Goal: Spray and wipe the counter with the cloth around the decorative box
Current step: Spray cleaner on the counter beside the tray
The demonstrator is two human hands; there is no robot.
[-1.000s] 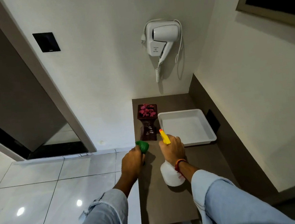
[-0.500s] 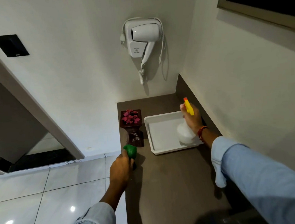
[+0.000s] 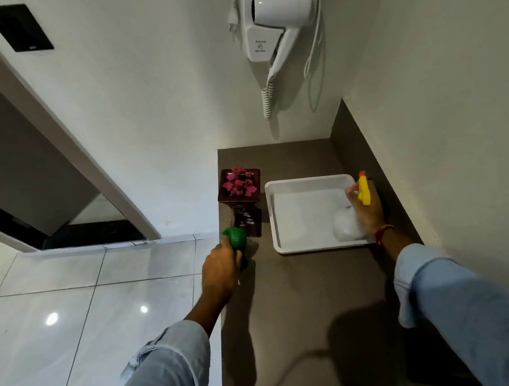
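A dark red decorative box [image 3: 240, 203] with pink petals on top stands at the left edge of the narrow brown counter [image 3: 302, 311]. Just in front of it my left hand [image 3: 221, 270] is closed around a bunched green cloth [image 3: 235, 238], pressed near the counter's left edge. My right hand [image 3: 367, 208] grips a white spray bottle [image 3: 348, 226] with a yellow nozzle at the right near corner of a white tray [image 3: 282, 218]. Whether the bottle rests in the tray or hovers over it, I cannot tell.
A white hair dryer [image 3: 273, 20] with a coiled cord hangs on the wall above the counter's back. A dark backsplash [image 3: 353, 154] runs along the right wall. Glossy floor tiles [image 3: 74, 313] and a doorway lie to the left.
My right hand carried the spray bottle from the counter's middle over to the tray's right side. My left hand with the cloth stayed in front of the box.
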